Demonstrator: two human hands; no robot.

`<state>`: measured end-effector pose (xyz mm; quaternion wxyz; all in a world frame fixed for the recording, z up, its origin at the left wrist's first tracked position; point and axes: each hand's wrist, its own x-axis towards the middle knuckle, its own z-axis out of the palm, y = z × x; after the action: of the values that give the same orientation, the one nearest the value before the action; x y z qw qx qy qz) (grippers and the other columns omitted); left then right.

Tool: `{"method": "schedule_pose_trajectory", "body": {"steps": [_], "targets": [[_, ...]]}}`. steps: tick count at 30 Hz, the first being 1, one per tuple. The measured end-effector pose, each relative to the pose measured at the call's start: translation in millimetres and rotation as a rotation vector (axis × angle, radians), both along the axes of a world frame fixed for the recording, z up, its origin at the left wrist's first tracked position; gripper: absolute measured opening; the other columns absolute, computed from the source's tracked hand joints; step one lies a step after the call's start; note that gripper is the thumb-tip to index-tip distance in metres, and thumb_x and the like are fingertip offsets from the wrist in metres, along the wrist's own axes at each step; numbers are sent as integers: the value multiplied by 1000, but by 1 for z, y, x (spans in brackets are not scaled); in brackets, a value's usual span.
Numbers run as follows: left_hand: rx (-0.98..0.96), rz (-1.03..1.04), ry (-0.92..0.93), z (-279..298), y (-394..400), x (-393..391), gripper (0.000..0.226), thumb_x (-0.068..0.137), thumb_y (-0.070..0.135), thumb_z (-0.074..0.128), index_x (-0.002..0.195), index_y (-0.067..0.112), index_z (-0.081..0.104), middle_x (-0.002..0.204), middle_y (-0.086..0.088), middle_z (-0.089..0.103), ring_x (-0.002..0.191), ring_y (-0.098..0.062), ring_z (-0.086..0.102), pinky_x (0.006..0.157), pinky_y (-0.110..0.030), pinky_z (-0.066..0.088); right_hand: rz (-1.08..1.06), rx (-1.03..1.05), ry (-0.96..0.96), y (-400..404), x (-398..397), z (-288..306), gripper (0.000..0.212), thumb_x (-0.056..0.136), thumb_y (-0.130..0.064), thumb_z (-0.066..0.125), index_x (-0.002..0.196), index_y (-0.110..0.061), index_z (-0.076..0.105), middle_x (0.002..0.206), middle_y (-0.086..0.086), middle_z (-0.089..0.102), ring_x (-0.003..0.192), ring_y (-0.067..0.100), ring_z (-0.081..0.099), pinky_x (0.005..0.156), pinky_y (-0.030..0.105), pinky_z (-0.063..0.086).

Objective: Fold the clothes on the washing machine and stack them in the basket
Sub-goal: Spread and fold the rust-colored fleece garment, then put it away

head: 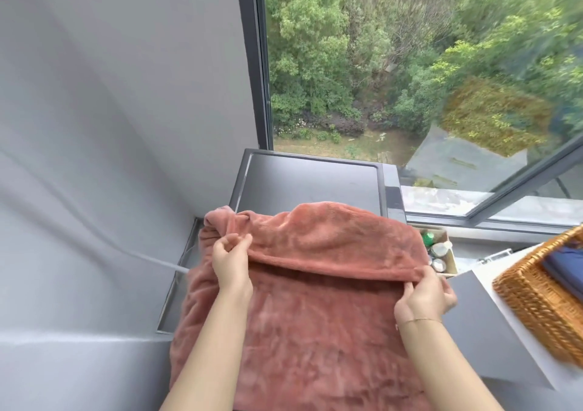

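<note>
Where the view begins, a pink fleece garment (315,316) drapes over the dark washing machine top (312,183), its folded edge running left to right. Left hand (228,260) pinches that fold's left end; right hand (424,294) grips its right end. Right: wicker basket (533,300) holding navy cloth (564,268). Beyond: small box of jars (440,249), then window (410,63).

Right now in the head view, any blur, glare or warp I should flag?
Head view: trees top right smear with motion blur; window frame bows from wide-angle distortion; even daylight, no glare; both hands and pink cloth fairly sharp; basket slightly soft.
</note>
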<state>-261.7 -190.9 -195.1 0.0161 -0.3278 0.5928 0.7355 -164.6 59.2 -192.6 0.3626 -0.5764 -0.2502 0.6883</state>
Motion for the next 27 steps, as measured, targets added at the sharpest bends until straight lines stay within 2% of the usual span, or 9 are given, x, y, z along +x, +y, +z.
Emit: {"method": "schedule_pose_trajectory", "body": {"steps": [3,6,9,11,13,15,19,23,27], "targets": [[220,284,-129,5,10,-23,37,78,-1,73,111,2,57,107,-10,61,92,-21,57,82,-28,46,217,-235,82,5,7,-11,22,84,-14,59,104,-13,51,112,10,60,82,13,56,87,34,49],[455,502,-160,15,5,-45,24,93,5,53,115,15,55,113,-11,64,101,-15,61,95,-34,44,372,-505,293,2,-6,-4,28,68,-35,70,87,-19,57,97,4,57,85,10,54,95,31,46],[588,359,-85,6,-8,-65,29,80,-3,46,68,23,43,55,6,48,57,-14,46,69,-36,50,381,-446,140,8,-16,17,16,83,-31,68,81,-20,56,77,-2,63,74,8,57,55,18,54],[588,213,-86,20,-13,-59,25,85,2,50,72,23,46,61,3,52,60,-20,49,60,-32,50,430,-582,141,17,-25,24,11,85,-31,65,80,-23,60,60,-3,67,57,13,64,43,20,51],[610,132,-73,38,-17,-48,9,93,29,55,94,20,57,80,-4,66,74,-25,63,67,-37,54,509,-549,222,22,-20,35,11,87,-32,61,82,-22,63,62,-1,70,55,18,68,51,27,56],[669,71,39,46,-24,-36,38,96,44,46,112,12,61,96,-11,70,94,-26,66,85,-41,52,536,-452,275,24,-14,43,19,90,-36,57,90,-19,66,75,4,72,71,23,70,71,35,58],[886,145,298,52,-43,6,50,94,35,41,129,4,56,136,-12,56,125,-22,54,104,-37,40,418,-38,108,19,22,41,43,93,-37,54,128,-13,58,108,0,67,104,20,63,84,34,52],[820,146,356,22,-59,67,52,70,24,71,121,14,66,128,-5,64,127,-22,53,112,-35,34,267,98,-225,3,82,9,59,92,-41,54,136,-4,45,129,6,53,117,22,53,102,38,43],[684,224,161,13,-57,104,48,92,59,40,111,27,71,106,6,73,109,-17,61,95,-38,43,241,-68,-106,0,113,-17,37,96,-16,53,131,-4,49,130,9,55,101,20,58,85,35,48]]}}
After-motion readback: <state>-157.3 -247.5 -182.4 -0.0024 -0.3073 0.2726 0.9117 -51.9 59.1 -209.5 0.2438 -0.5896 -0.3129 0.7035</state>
